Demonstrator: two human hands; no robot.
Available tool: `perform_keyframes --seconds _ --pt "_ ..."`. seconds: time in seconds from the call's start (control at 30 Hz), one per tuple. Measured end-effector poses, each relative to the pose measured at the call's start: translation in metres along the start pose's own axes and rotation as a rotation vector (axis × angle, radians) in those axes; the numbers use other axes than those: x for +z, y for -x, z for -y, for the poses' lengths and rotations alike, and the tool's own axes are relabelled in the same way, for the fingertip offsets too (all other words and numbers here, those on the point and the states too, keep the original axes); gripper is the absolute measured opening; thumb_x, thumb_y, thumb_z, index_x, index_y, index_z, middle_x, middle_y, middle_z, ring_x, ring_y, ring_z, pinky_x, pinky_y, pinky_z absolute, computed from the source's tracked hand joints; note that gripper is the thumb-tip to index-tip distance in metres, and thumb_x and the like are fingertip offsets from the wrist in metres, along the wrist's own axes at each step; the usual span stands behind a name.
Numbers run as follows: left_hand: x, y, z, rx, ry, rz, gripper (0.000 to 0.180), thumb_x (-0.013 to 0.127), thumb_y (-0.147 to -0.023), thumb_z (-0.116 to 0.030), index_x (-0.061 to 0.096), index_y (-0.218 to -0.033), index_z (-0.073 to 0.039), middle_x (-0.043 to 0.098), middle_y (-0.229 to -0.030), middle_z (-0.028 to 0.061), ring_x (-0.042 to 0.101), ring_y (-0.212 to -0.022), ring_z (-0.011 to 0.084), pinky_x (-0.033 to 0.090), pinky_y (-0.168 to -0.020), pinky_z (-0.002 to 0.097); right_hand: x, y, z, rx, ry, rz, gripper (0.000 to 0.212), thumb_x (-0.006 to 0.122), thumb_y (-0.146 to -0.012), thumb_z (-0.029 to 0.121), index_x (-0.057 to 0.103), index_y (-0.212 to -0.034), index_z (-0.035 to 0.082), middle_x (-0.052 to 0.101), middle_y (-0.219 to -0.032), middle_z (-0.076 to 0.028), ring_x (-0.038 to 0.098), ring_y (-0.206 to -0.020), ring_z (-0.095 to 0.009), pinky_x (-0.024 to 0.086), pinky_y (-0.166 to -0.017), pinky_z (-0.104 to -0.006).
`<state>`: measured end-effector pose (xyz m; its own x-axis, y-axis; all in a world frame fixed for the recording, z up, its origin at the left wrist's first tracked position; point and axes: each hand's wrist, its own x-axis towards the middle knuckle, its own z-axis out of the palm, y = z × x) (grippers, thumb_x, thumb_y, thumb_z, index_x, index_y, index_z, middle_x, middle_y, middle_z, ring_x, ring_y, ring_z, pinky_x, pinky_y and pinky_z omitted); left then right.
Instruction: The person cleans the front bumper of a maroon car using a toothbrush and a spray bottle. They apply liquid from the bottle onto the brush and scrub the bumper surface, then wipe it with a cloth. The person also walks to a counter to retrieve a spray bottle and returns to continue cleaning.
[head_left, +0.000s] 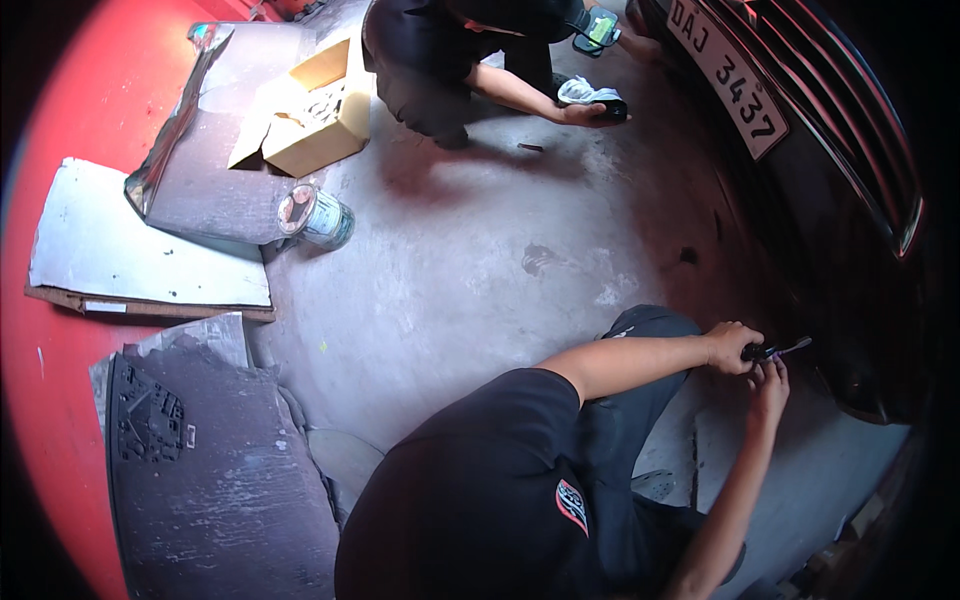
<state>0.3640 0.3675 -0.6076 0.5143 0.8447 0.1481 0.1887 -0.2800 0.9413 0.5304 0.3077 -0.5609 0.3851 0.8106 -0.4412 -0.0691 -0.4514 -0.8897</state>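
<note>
At the right, beside the car's dark front bumper, my left hand is closed round the black handle of a slim hand tool. A thin metal shaft sticks out from it toward the bumper; its exact kind is too small to tell. My right hand comes up from below, its fingertips closed on the tool just ahead of the left hand. Both arms are bent in front of my squatting body, with my left knee under the left forearm.
A crouching person at the top holds a small black object and white crumpled material. To the left are an open cardboard box, a metal can, a white board and a dark sheet with a black plastic part.
</note>
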Motion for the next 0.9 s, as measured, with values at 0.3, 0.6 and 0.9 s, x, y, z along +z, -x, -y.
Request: perform_keyframes --seconds 0.3,0.6,0.9 --pt "0.006 0.007 -0.009 0.054 0.019 0.086 0.034 0.079 -0.073 -0.036 0.068 -0.094 -0.011 0.071 -0.084 0.0144 0.069 -0.087 0.0369 0.054 -0.077 0.0475 -0.105 0.282 0.035 -0.594 1.196 -0.368 0.041 0.065 -0.095 0.018 0.056 -0.132 0.002 0.065 -0.118 -0.017 0.063 -0.104 -0.027 0.049 -0.088 -0.0373" --pt "0.005 0.001 -0.012 0.122 -0.133 0.19 0.041 0.077 -0.075 -0.044 0.069 -0.097 -0.011 0.071 -0.088 0.0152 0.069 -0.091 0.0384 0.055 -0.08 0.047 -0.031 0.456 -0.189 -0.094 0.759 -0.761 0.037 0.065 -0.093 0.022 0.061 -0.121 -0.001 0.066 -0.106 -0.02 0.064 -0.088 -0.032 0.051 -0.076 -0.0364" --pt "-0.001 -0.031 -0.024 0.164 -0.112 0.191 0.035 0.077 -0.081 -0.038 0.061 -0.09 -0.008 0.065 -0.077 0.0179 0.066 -0.079 0.0411 0.05 -0.07 0.0457 -0.006 0.479 -0.142 -0.175 0.524 -0.454 0.015 0.079 -0.07 0.008 0.07 -0.075 -0.002 0.048 -0.139 -0.02 0.05 -0.118 -0.039 0.044 -0.093 -0.0448"
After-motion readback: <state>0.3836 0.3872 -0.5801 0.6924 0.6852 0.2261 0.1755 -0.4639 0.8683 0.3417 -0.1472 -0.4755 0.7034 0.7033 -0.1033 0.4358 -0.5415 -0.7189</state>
